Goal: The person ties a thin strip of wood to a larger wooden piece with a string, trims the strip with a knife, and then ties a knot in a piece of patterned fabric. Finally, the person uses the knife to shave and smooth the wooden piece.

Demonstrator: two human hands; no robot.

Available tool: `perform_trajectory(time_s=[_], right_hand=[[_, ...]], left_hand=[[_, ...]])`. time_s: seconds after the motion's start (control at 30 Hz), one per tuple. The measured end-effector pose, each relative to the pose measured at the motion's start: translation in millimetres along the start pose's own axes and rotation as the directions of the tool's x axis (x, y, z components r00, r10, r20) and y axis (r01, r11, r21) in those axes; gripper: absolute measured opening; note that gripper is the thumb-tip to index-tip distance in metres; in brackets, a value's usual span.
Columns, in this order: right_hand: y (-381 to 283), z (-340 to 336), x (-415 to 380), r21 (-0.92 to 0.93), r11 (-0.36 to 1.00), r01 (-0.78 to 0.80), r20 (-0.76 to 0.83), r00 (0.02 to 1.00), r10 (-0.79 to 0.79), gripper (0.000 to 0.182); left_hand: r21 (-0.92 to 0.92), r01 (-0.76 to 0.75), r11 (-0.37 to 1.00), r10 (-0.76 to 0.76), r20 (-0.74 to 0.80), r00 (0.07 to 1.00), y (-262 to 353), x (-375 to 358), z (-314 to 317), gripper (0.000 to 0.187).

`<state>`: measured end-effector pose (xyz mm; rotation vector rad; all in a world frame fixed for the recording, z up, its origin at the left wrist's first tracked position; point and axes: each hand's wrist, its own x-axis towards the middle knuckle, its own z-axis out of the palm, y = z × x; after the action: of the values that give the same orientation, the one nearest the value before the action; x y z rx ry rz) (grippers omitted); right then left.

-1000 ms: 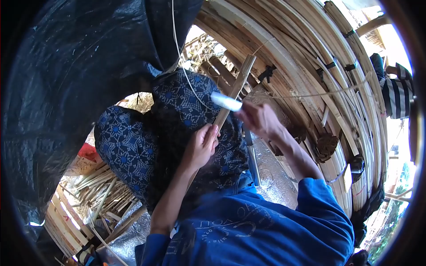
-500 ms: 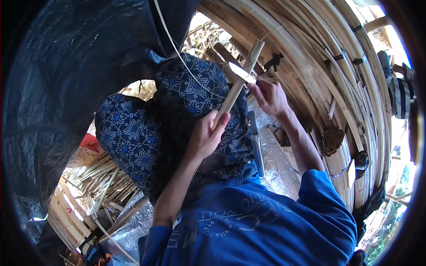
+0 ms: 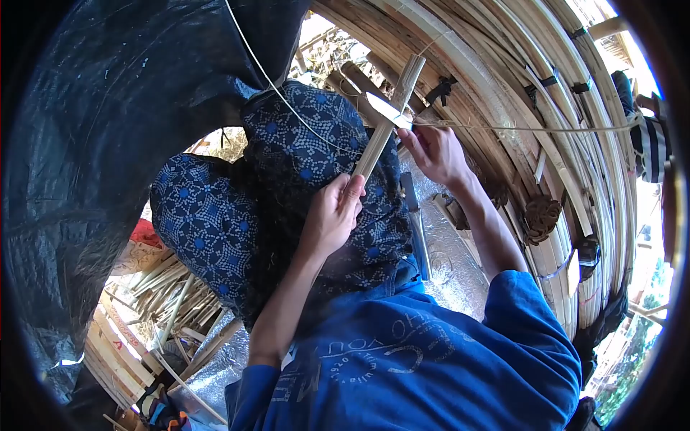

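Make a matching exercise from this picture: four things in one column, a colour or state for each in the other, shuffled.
Things:
1. bamboo stick
2. knife
3. sleeve
4. tarp

Colour or state:
A. blue
B. black, hanging at the side
C. gripped low by the left hand
D. in the right hand, blade laid against the stick

Pairs: 1-C, 2-D, 3-A, 4-B

The only lettering in view is the white print on the back of the blue shirt, at about six o'clock. It appears upside down and curved in an arc, and it is too distorted to read with any certainty. No label, number or sign can be made out anywhere else.
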<state>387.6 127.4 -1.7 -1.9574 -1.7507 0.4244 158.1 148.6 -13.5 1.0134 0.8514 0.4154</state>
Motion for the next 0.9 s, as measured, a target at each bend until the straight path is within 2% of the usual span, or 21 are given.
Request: perform_trajectory(time_s=[0.2, 0.3, 0.37, 0.4, 0.47, 0.5, 0.57, 0.6, 0.63, 0.7, 0.77, 0.83, 0.87, 0.9], right_hand=[[2.2, -2.4, 1.7, -0.026, 1.000, -0.003, 0.016, 1.000, 0.003, 0.051], [6.2, -2.8, 5.3, -0.118, 0.992, 0.043, 0.013, 0.999, -0.042, 0.051], [4.6, -5.8, 8.0, -0.206, 0.964, 0.170, -0.105, 0.975, -0.194, 0.051], [5.1, -4.0, 8.3, -0.211, 0.963, 0.169, -0.108, 0.975, -0.194, 0.051], [11.4, 6.9, 6.0, -0.108, 0.993, 0.048, -0.091, 0.994, -0.058, 0.050], [15.2, 14.2, 2.3, -0.068, 0.996, 0.053, -0.126, 0.990, -0.062, 0.046], [12.8, 22.4, -10.7, -0.022, 0.985, 0.173, -0.091, 0.980, -0.175, 0.044], [2.9, 19.8, -14.7, -0.108, 0.963, 0.246, -0.058, 0.966, -0.253, 0.043], [11.2, 22.2, -15.5, -0.107, 0.968, 0.228, -0.042, 0.972, -0.233, 0.043], [28.9, 7.8, 1.5, -0.177, 0.981, 0.079, -0.109, 0.989, -0.099, 0.048], [29.0, 14.6, 1.6, -0.177, 0.976, 0.125, -0.155, 0.976, -0.153, 0.047], [27.0, 25.8, 1.0, -0.037, 0.974, 0.222, -0.154, 0.962, -0.225, 0.044], [0.8, 24.3, -5.1, -0.033, 0.920, 0.391, -0.192, 0.901, -0.390, 0.042], [-3.4, 19.5, -12.5, -0.101, 0.923, 0.373, -0.058, 0.923, -0.379, 0.042]], left_hand=[[-0.015, -0.006, 1.000, 0.006, -0.004, 1.000, -0.5, -0.4, 1.6, 0.033], [0.003, -0.011, 1.000, 0.011, -0.010, 1.000, -1.7, 1.0, 1.0, 0.032], [0.003, -0.004, 1.000, 0.004, -0.010, 1.000, -1.7, 2.1, 1.0, 0.032], [0.003, 0.002, 1.000, -0.002, -0.011, 1.000, -1.5, 3.1, 1.2, 0.033], [-0.010, -0.001, 1.000, 0.001, -0.003, 1.000, -2.0, 3.5, 0.9, 0.033], [-0.024, 0.000, 1.000, -0.001, -0.003, 1.000, -2.0, 3.4, 0.6, 0.033], [-0.044, -0.003, 0.999, 0.003, 0.011, 1.000, -1.7, 1.9, 0.4, 0.032], [-0.019, 0.003, 1.000, -0.003, -0.002, 1.000, -2.1, 1.4, 0.8, 0.032], [0.009, 0.011, 1.000, -0.011, -0.015, 1.000, -2.1, 1.6, 0.6, 0.032], [0.065, -0.007, 0.998, 0.008, -0.017, 1.000, -1.4, 3.8, 1.3, 0.032], [0.121, -0.025, 0.992, 0.028, -0.019, 0.999, -2.2, 1.4, -0.6, 0.032], [-0.099, 0.045, 0.994, -0.041, 0.050, 0.998, -4.0, 3.6, -7.1, 0.033], [-0.053, 0.018, 0.998, -0.018, 0.000, 1.000, -6.7, 4.3, -3.9, 0.033], [-0.051, 0.011, 0.999, -0.011, 0.002, 1.000, -8.3, 5.6, -4.1, 0.033]])
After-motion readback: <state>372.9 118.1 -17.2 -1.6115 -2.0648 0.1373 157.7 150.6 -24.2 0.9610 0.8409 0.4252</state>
